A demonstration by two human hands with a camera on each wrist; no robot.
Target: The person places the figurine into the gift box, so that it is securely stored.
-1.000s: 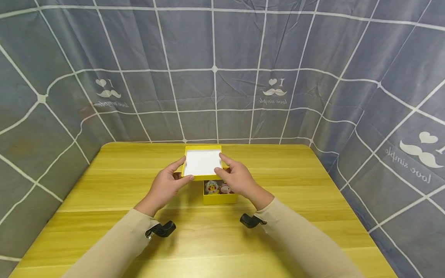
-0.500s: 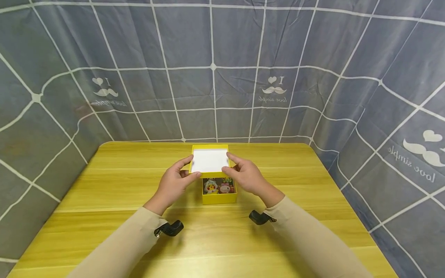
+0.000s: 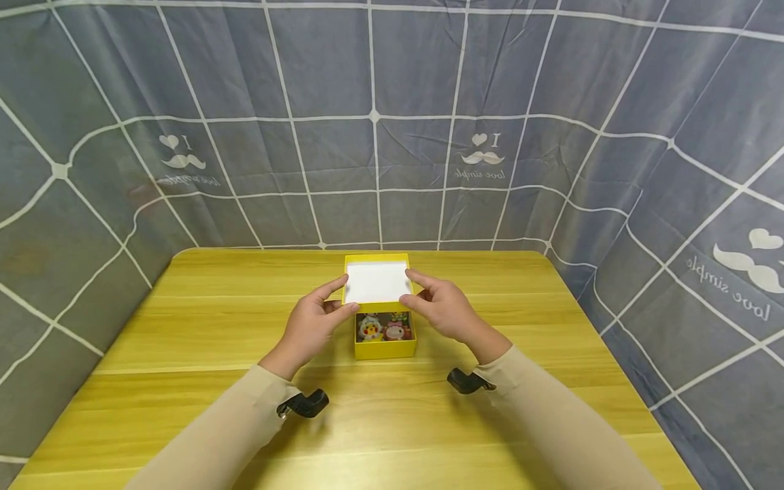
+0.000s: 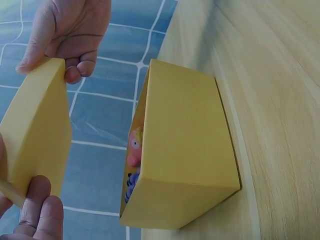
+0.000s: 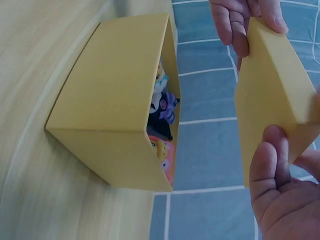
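Observation:
A yellow box lid (image 3: pixel 376 282), its white inside showing in the head view, is held tilted above an open yellow box (image 3: pixel 384 350). My left hand (image 3: pixel 309 329) grips the lid's left side, thumb at the near corner. On the opposite side my right hand (image 3: pixel 448 310) pinches it in the same way. The box stands on the wooden table and contains several small toy figures (image 3: pixel 397 331), one yellow and one pink among them. Both wrist views show a gap between the lid (image 4: pixel 45 125) and the box's open top; the lid hides the box's far part in the head view.
The wooden table (image 3: pixel 214 320) extends around the box on all sides. A grey curtain (image 3: pixel 331 156) with white grid lines hangs behind the table and along both sides. Black wrist cameras (image 3: pixel 306 404) stick out below the sleeves.
Both hands have carried the lid to the right, from the box's upper left to almost straight above it. More of the figures inside now shows. The box has stayed in place.

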